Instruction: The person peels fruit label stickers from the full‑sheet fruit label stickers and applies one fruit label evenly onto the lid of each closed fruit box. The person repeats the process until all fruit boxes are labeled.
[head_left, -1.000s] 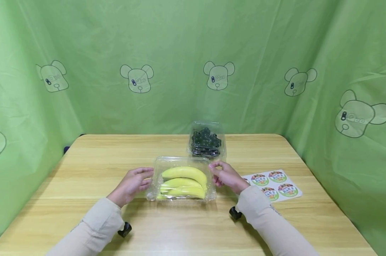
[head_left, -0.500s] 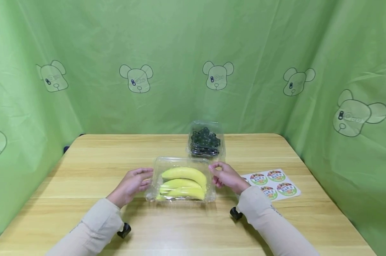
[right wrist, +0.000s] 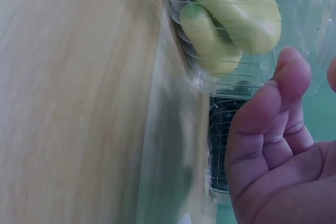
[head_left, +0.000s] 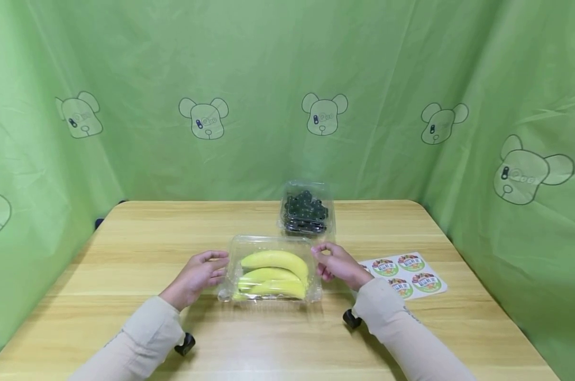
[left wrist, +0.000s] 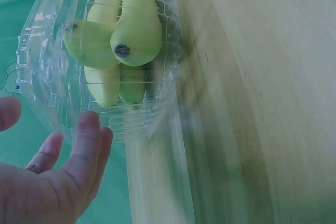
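A clear plastic clamshell box (head_left: pixel 268 241) with several yellow bananas (head_left: pixel 274 259) inside stands near the middle of the wooden table, its lid down. At its left side is my left hand (head_left: pixel 197 274), fingers fairly straight and spread, the fingertips at the wall; the left wrist view shows the thumb apart. My right hand (head_left: pixel 338 264) is at the opposite side, close to the upper right corner. In the right wrist view its fingers (right wrist: pixel 257 108) are loosely bent against or very near the plastic, with a gap to the thumb. Exact contact is hard to tell.
Behind the bananas stands another clear box (head_left: pixel 332 227) of dark grapes (head_left: pixel 306 206). A white sheet (head_left: pixel 405 272) of round fruit stickers lies to the right, partly behind my right forearm. Green cloth (head_left: pixel 268 63) walls surround the table (head_left: pixel 149 227).
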The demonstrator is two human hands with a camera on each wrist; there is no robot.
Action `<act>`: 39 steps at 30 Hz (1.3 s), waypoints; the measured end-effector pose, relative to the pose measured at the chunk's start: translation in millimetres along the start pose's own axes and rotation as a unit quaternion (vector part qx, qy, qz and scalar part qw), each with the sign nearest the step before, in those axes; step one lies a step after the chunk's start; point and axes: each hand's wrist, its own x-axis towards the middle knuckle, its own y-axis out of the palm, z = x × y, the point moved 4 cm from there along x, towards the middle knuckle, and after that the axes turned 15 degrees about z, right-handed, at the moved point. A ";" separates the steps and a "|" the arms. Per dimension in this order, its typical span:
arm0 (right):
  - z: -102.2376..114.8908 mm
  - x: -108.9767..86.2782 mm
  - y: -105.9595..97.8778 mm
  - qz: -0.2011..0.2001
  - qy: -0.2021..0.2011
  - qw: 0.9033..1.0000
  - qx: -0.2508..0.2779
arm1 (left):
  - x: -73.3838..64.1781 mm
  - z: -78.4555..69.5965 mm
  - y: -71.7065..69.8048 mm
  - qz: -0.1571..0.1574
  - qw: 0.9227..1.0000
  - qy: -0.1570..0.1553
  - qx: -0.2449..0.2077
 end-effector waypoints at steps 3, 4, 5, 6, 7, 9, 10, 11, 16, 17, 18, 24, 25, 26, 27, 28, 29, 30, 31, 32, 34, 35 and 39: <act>-1.2 1.0 -0.1 -0.001 0.002 1.000 0.002 | 0.5 0.7 0.5 -0.006 1.000 0.002 0.000; -1.6 1.5 -0.1 -0.002 0.003 1.000 0.003 | 0.7 0.8 0.6 -0.007 1.000 0.004 0.000; -1.8 2.1 -0.2 -0.004 0.003 1.000 0.005 | 0.8 0.5 0.8 -0.007 1.000 0.005 0.002; -1.8 2.8 -0.2 -0.005 0.003 1.000 0.005 | 0.9 0.2 0.9 -0.007 1.000 0.005 0.004; -1.7 3.4 -0.1 -0.007 0.002 1.000 0.006 | 1.2 0.0 0.9 -0.009 1.000 0.005 0.003; -1.1 4.8 -0.1 -0.012 0.000 1.000 0.006 | 1.3 -1.2 1.3 -0.007 1.000 0.007 0.006; -1.3 5.4 -0.2 -0.013 -0.001 1.000 0.007 | 1.5 -1.3 1.5 -0.009 1.000 0.006 0.007; -1.3 5.9 -0.2 -0.015 -0.002 1.000 0.008 | 1.6 -1.6 1.7 -0.008 1.000 0.006 0.007; -1.7 6.3 -0.3 -0.016 -0.001 1.000 0.010 | 1.1 -2.5 2.5 -0.011 1.000 0.002 0.016; -1.7 5.9 -0.4 -0.016 0.001 1.000 0.010 | 0.9 -2.6 2.6 -0.012 1.000 0.001 0.017; -1.5 5.4 -0.6 -0.015 0.001 1.000 0.009 | 0.7 -2.6 2.6 -0.013 1.000 -0.001 0.021; 0.6 2.3 -1.8 -0.012 0.002 1.000 0.000 | 0.6 -2.6 2.3 -0.016 0.999 -0.001 0.032; 1.0 1.8 -1.8 -0.012 0.002 1.000 -0.002 | 1.0 -2.3 2.1 -0.016 0.999 -0.001 0.033; 1.3 1.3 -1.9 -0.013 0.002 1.000 -0.005 | 1.4 -2.0 2.0 -0.016 0.999 -0.001 0.033; 1.8 0.8 -1.9 -0.014 0.003 1.000 -0.008 | 1.8 -1.5 1.9 -0.016 0.999 -0.002 0.035; 2.0 0.2 -2.0 -0.014 0.003 1.000 -0.010 | 2.3 -1.2 1.9 -0.016 0.999 -0.001 0.035; 1.8 0.2 -2.3 -0.014 0.001 1.000 -0.014 | 2.6 -1.1 2.0 -0.016 0.999 -0.001 0.036; 2.1 -0.4 -2.4 -0.015 0.001 1.000 -0.017 | 2.8 -1.0 2.2 -0.017 0.999 -0.001 0.036; 2.5 -1.1 -2.4 -0.017 0.001 1.000 -0.019 | 3.0 -0.9 2.3 -0.016 0.999 0.000 0.038; 2.8 -1.7 -2.5 -0.018 0.000 1.000 -0.021 | 3.0 -1.0 2.4 -0.015 0.999 0.001 0.040; 3.7 -3.3 -2.6 -0.021 0.000 0.999 -0.027 | 2.6 -1.4 3.1 -0.015 0.999 0.004 0.046; 4.0 -4.1 -2.7 -0.023 0.001 0.999 -0.030 | 2.2 -1.7 3.4 -0.015 0.999 0.005 0.050; 5.4 -7.8 -3.3 -0.029 0.004 0.999 -0.046 | 0.9 -2.1 4.6 -0.013 0.997 0.007 0.071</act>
